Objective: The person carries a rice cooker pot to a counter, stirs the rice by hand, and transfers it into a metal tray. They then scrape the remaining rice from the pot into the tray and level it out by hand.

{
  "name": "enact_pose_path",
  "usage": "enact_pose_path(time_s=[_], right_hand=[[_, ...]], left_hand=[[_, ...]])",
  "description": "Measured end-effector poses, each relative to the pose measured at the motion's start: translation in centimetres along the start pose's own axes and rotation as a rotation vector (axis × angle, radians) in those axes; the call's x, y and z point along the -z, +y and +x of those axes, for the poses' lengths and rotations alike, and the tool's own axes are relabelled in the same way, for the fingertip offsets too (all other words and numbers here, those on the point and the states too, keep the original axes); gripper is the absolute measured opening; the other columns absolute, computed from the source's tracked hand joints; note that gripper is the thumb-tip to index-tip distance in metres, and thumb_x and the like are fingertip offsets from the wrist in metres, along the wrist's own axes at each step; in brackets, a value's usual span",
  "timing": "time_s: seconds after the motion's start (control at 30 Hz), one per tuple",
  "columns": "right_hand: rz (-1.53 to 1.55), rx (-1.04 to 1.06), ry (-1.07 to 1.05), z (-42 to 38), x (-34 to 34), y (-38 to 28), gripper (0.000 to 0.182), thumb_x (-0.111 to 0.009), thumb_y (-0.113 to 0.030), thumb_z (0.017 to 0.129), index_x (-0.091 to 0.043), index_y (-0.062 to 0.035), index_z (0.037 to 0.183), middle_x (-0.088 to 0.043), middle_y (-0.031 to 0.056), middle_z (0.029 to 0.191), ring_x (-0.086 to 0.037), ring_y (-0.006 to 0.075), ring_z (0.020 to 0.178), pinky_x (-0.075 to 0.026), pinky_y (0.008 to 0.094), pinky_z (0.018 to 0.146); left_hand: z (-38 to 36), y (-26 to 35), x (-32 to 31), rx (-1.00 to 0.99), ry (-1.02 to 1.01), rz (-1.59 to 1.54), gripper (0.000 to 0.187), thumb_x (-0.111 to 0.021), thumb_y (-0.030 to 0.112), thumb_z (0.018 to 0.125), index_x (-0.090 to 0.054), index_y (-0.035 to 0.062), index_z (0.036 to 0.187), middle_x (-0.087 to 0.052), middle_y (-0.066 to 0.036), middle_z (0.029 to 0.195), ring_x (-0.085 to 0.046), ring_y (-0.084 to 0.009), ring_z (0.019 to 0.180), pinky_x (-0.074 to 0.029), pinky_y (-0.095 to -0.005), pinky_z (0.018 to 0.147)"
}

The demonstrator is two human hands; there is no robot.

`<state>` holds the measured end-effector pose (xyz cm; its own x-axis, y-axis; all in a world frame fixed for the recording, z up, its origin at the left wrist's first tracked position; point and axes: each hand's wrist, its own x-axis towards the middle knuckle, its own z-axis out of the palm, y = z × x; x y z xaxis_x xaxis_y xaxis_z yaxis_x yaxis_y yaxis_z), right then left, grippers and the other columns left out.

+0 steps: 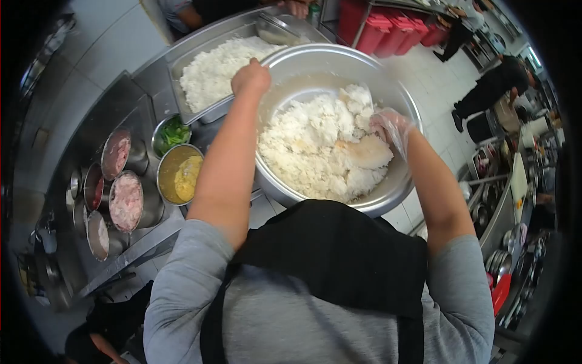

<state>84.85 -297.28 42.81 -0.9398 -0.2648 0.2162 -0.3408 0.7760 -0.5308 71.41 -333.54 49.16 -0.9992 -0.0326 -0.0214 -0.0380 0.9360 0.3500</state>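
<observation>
A large metal bowl (291, 57) holds a heap of white rice (315, 136) with a browned, compact piece on its right side. My left hand (251, 77), bare, is closed on the bowl's upper left rim. Inside the bowl at the right, my right hand (391, 126) wears a clear plastic glove and touches the rice; its fingers are partly hidden and blurred. Left of the bowl is a rectangular metal tray (177, 79) filled with more white rice (221, 64).
Metal containers hold green pieces (174, 133), yellow food (188, 177) and pink meat (126, 200) on the left counter. Red bins (388, 33) stand beyond the bowl. Other people (497, 85) are at the right, top and lower left.
</observation>
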Motion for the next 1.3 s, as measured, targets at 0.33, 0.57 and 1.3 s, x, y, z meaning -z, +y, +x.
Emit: enact_pose_path(time_s=[0.33, 0.57, 1.3], right_hand=[[-0.794, -0.24, -0.39, 3.4, 5.9, -3.8, 0.025, -0.053, -0.014, 0.076, -0.06, 0.0014, 0.094, -0.063, 0.0223, 0.093, -0.062, 0.0339, 0.088, -0.048, 0.0408, 0.077], [-0.759, -0.518, -0.341, 4.9, 3.6, -5.8, 0.027, -0.048, -0.011, 0.081, -0.065, -0.0042, 0.101, -0.063, 0.0178, 0.104, -0.061, 0.0334, 0.098, -0.047, 0.0408, 0.088], [-0.937, 0.641, -0.544, 28.5, -21.5, -35.4, 0.024, -0.049, -0.017, 0.082, -0.065, -0.0055, 0.096, -0.064, 0.0149, 0.101, -0.059, 0.0299, 0.1, -0.047, 0.0385, 0.084]], left_hand=[[0.0, 0.7, 0.9, 0.028, -0.049, -0.025, 0.041, -0.043, 0.037, 0.093, -0.048, 0.0088, 0.122, -0.061, -0.016, 0.111, -0.059, -0.0294, 0.105, -0.047, -0.0415, 0.084], [0.0, 0.1, 0.5, -0.021, 0.007, -0.097, 0.037, -0.042, 0.035, 0.093, -0.05, 0.0069, 0.116, -0.063, -0.018, 0.102, -0.06, -0.0323, 0.099, -0.047, -0.0437, 0.082], [-2.7, -1.1, 1.7, -0.195, -0.01, -0.087, 0.041, -0.043, 0.028, 0.091, -0.048, 0.0078, 0.126, -0.045, -0.017, 0.132, -0.04, -0.0238, 0.126, -0.035, -0.0405, 0.1]])
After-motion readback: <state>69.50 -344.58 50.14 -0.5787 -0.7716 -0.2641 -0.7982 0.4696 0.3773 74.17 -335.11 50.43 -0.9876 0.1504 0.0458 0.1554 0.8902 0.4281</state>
